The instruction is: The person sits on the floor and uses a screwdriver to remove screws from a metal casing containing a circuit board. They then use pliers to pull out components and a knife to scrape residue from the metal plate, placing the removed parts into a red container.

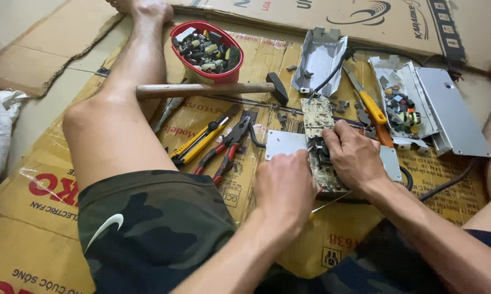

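Note:
A beige circuit board (314, 117) lies on a flat metal plate (281, 143) on cardboard between my legs. My right hand (353, 155) presses on the board, fingers curled around a dark component at its middle. My left hand (285, 188) is closed beside the board's left edge; a thin shaft with a yellow end (326, 206) sticks out from under it, so it seems to grip a screwdriver. The part of the board under both hands is hidden.
A red bowl (186, 59) of small electronic parts stands at the back. A wooden-handled hammer (213, 89), yellow utility knife (197, 144), red-handled pliers (223, 152), orange-handled tool (375, 110), grey metal housings (320, 57) and a box (452, 109) of parts surround the board.

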